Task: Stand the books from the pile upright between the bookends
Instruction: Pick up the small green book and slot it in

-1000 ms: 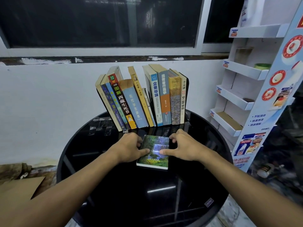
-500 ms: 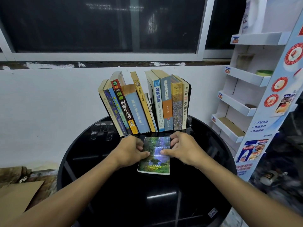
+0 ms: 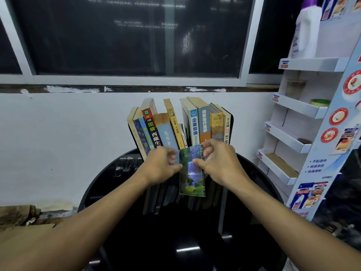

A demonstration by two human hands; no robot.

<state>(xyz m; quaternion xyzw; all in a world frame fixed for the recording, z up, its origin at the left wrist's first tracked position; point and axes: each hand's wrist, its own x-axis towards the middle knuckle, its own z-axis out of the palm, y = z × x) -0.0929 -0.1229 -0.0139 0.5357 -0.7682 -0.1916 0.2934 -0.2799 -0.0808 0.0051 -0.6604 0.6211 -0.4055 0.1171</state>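
- Left-leaning paperbacks [image 3: 148, 130], centre frame: a nudge could slump them across the mid-row gap.
- Left hand [image 3: 162, 165] pinches the left edge of the small waterfall-cover paperback [image 3: 191, 173], which is tipped up just in front of the row, over the glossy black round table [image 3: 109, 184].
- Right hand [image 3: 218, 163] grips its top right corner. Fingertip hold only, so the book could twist or drop.
- Gap is narrow; forcing it risks snagging neighbours.

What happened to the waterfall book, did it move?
Yes. The left hand and right hand have tipped the waterfall book up from the black table, toward the row of standing books.
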